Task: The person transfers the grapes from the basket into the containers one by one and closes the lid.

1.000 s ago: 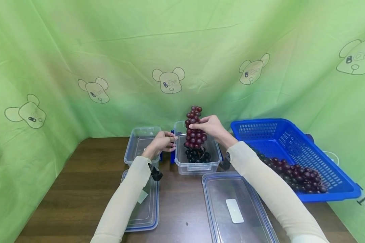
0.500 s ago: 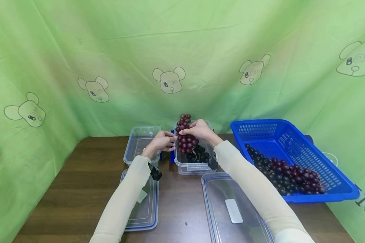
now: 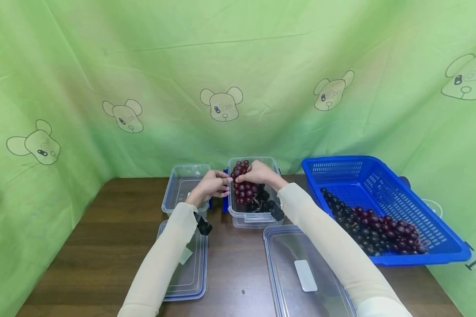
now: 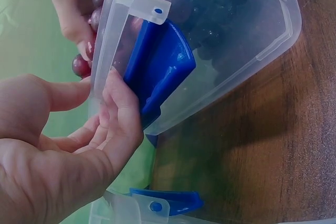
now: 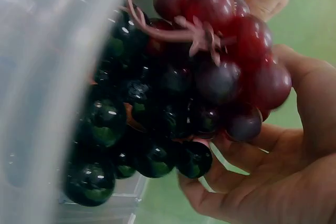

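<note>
In the head view my right hand [image 3: 259,172] holds a bunch of red grapes [image 3: 244,192] by its upper part, inside the middle clear plastic container [image 3: 258,220]. A bunch of black grapes [image 3: 263,203] lies in that container beside the red ones. Both bunches fill the right wrist view, where red grapes [image 5: 210,6] with a pinkish stem sit against black grapes [image 5: 105,119]. My left hand [image 3: 213,184] grips the container's left rim, thumb on one side and fingers on the other, close to its blue latch [image 4: 163,66].
A second clear container [image 3: 182,185] stands to the left. Two clear lids lie in front, a left lid [image 3: 188,281] and a right lid [image 3: 279,264]. At the right, a blue basket [image 3: 355,178] holds more red and black grapes. A green curtain [image 3: 162,66] hangs behind.
My right hand has moved left and down, lowering the red grapes from above the container into it beside the black ones. My left hand has stayed at the rim.
</note>
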### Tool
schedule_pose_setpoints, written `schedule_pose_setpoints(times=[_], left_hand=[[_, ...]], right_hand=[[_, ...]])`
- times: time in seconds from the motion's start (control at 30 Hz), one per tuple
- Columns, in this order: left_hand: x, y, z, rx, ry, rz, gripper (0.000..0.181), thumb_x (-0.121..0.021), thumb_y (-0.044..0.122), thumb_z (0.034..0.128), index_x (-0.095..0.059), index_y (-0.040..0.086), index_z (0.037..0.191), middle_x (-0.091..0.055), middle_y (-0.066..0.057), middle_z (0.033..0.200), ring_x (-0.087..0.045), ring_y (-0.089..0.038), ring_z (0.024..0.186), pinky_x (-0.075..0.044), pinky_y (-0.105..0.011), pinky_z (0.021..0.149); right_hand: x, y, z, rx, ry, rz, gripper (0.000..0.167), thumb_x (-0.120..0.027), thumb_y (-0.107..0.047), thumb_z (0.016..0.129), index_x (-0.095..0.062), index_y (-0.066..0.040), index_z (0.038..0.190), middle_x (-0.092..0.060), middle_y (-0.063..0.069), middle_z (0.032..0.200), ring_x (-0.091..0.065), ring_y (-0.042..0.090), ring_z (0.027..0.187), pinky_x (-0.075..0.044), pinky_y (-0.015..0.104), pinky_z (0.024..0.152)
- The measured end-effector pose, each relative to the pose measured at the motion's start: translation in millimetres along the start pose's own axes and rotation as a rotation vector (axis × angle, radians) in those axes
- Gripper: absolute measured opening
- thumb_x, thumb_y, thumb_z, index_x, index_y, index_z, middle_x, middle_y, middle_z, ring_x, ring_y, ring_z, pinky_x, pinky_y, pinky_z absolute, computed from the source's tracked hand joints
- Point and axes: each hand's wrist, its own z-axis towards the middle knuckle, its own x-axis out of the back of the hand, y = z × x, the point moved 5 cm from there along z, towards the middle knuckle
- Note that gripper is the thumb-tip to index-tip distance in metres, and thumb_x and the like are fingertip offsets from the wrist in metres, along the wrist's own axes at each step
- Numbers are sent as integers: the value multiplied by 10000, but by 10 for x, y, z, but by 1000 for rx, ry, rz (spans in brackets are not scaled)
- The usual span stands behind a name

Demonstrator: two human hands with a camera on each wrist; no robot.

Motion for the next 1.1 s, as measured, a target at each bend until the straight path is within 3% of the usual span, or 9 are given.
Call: schedule_pose_setpoints(times=[0.17, 0.3, 0.37, 0.43, 0.57, 0.63, 0.73, 0.83, 1.1], left_hand=[[-14, 8, -14, -3, -2, 1, 355, -621, 119, 1059, -508, -22, 1364, -570, -83, 1048, -615, -163, 775, -626, -234, 659], [-29, 7, -13, -4, -4, 4, 349, -621, 122, 1059, -514, -21, 1360, -567, -81, 1057, -609, -161, 774, -628, -236, 663], [-36, 3, -8, -3, -7, 4, 347, -620, 120, 1059, -514, -22, 1358, -564, -82, 1060, -607, -161, 772, -627, -236, 663], [-41, -3, -4, -2, -11, 4, 347, -617, 118, 1060, -512, -21, 1359, -563, -82, 1058, -605, -161, 768, -625, -236, 661], [-48, -8, -3, -5, -16, 1, 342, -619, 112, 1058, -512, -23, 1353, -576, -78, 1048, -608, -158, 758, -625, -235, 658], [-49, -7, -6, -6, -15, -1, 337, -623, 110, 1057, -517, -22, 1347, -589, -73, 1042, -610, -153, 751, -623, -233, 655], [-43, -2, -15, -8, -10, -2, 333, -628, 113, 1055, -522, -20, 1341, -604, -68, 1036, -612, -148, 744, -621, -231, 651], [-32, -5, -16, -7, -8, 2, 329, -626, 122, 1057, -524, -13, 1339, -604, -70, 1036, -615, -148, 748, -621, -233, 656], [5, -14, -20, -13, -1, -3, 319, -629, 123, 1057, -525, -6, 1330, -591, -76, 1030, -615, -156, 763, -631, -247, 699]], right_hand=[[-40, 1, -37, 7, 2, -59, 415, -760, -462, 903, -705, -52, 870, -693, 54, 834, -646, 211, 815, -576, 331, 753], [-57, 1, -74, -9, -33, -53, 694, -723, -507, 932, -615, 90, 1270, -685, 242, 1239, -671, 359, 1135, -587, 477, 1015], [-40, 2, -109, -18, -47, -56, 801, -703, -534, 947, -533, 122, 1376, -626, 287, 1352, -638, 390, 1204, -566, 501, 1055], [2, 6, -143, -26, -61, -55, 815, -691, -548, 959, -508, 125, 1380, -612, 280, 1326, -644, 347, 1099, -593, 469, 971], [146, -4, -219, -23, -88, -48, 619, -684, -554, 972, -583, 42, 1106, -562, 104, 925, -478, 155, 678, -490, 307, 629], [244, -15, -269, -17, -88, -39, 610, -678, -552, 979, -595, 40, 1099, -554, 95, 911, -447, 145, 653, -444, 295, 602], [396, -30, -362, -13, -81, -29, 759, -647, -565, 993, -554, 92, 1361, -647, 242, 1248, -648, 266, 908, -594, 387, 779], [528, -29, -452, -15, -80, 15, 907, -632, -572, 1004, -359, 83, 1569, -430, 297, 1600, -586, 408, 1312, -575, 523, 1049], [892, 85, -698, 5, -26, 58, 910, -659, -577, 991, -328, -1, 1614, -392, 280, 1640, -422, 459, 1500, -427, 617, 1211]])
